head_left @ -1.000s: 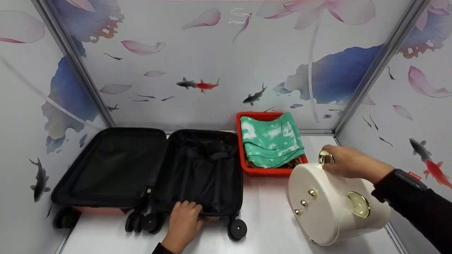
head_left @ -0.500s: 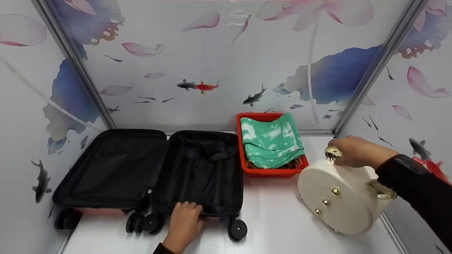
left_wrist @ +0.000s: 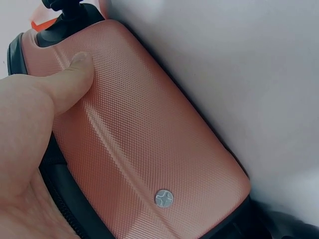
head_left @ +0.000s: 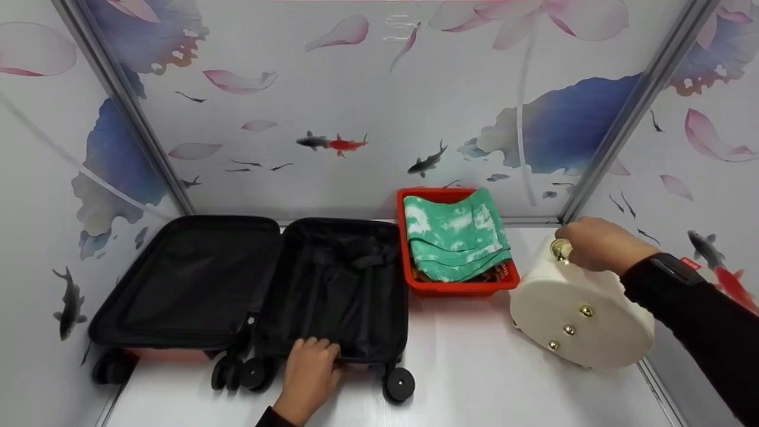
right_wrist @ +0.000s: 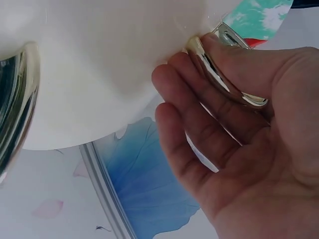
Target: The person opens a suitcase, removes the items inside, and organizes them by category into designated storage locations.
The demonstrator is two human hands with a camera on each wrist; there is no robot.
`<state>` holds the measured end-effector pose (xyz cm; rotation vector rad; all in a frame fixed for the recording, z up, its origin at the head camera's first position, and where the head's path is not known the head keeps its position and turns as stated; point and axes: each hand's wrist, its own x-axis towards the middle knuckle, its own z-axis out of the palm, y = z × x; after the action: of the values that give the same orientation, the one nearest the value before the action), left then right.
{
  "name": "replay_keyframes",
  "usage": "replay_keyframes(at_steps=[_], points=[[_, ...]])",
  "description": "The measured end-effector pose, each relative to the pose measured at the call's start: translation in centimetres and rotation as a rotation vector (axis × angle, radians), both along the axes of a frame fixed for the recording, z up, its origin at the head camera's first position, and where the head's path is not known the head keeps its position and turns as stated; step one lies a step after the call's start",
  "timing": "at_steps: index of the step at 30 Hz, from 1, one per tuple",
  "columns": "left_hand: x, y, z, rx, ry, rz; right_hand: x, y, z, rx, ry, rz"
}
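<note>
A black-lined suitcase [head_left: 338,296] lies open on the white table at left. My left hand [head_left: 311,373] grips its near rim, fingers over the edge; in the left wrist view the thumb presses on the pink ribbed shell [left_wrist: 144,129]. At right, my right hand [head_left: 605,243] holds the gold handle [right_wrist: 214,74] of a cream rounded case [head_left: 578,332], its fingers curled round the handle in the right wrist view. Several gold knobs dot the case's flat face, which is turned toward the front. Whether the case touches the table I cannot tell.
Between suitcase and case, a red basket [head_left: 456,289] stands against the back wall, with a folded green-and-white cloth [head_left: 456,240] on top. The suitcase's black wheels [head_left: 398,384] stick out toward the front. Printed walls close in the table at back and both sides.
My right hand has carried the cream case rightward and back, turning it so its flat face points more to the front. The left hand, suitcase and basket have stayed put.
</note>
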<state>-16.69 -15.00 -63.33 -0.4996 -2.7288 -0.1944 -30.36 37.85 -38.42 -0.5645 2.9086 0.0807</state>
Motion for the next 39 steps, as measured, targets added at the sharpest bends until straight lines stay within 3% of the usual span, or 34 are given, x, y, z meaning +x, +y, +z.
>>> replay_keyframes(at_steps=[13, 24, 30, 39], points=[[-0.2, 0.5, 0.4, -0.014, -0.157, 0.022, -1.4, 0.8, -1.5, -0.02, 0.198, -0.049], [-0.2, 0.6, 0.4, -0.012, -0.121, 0.035, -3.8, 0.2, -4.0, -0.133, 0.457, -0.044], [-0.1, 0.5, 0.3, -0.009, -0.094, 0.036, -5.6, -0.3, -5.3, -0.218, 0.536, -0.067], [-0.1, 0.6, 0.7, -0.002, -0.142, 0.033, -7.7, -0.3, -6.2, -0.351, 0.609, -0.158]])
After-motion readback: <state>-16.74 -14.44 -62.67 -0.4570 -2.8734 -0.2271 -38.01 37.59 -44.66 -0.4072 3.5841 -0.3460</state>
